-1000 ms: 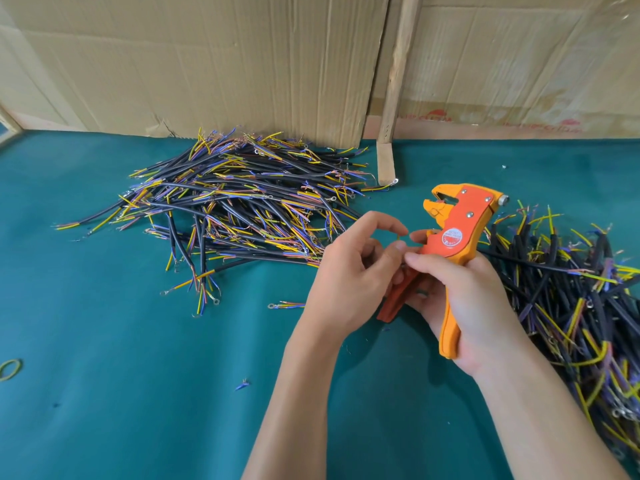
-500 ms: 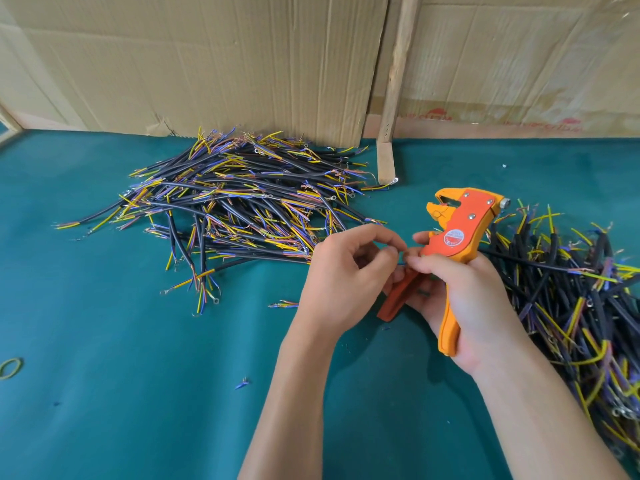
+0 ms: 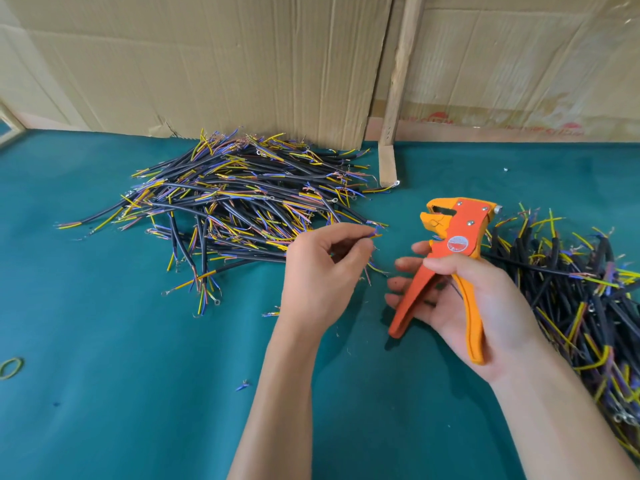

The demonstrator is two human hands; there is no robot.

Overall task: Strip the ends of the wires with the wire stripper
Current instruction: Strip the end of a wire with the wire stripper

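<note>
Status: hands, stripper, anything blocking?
Left hand pinches small wire ends. Right hand grips stripper, handles spread, nothing seen in its mouth. Nothing blocking between them.

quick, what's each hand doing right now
Left hand: pinches small wire ends between thumb and fingertips.
Right hand: holds the wire stripper, fingers loose, handles spread.

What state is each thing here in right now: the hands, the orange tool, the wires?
left hand: fingers curled, pinching a short bit of coloured wire
right hand: holds the wire stripper, thumb over it, fingers loosely out
wire stripper: handles spread, nothing visible in its head
left wire pile: heaped loose on the green table
right wire pile: heaped loose beside the right hand
rubber band: lying flat
</note>
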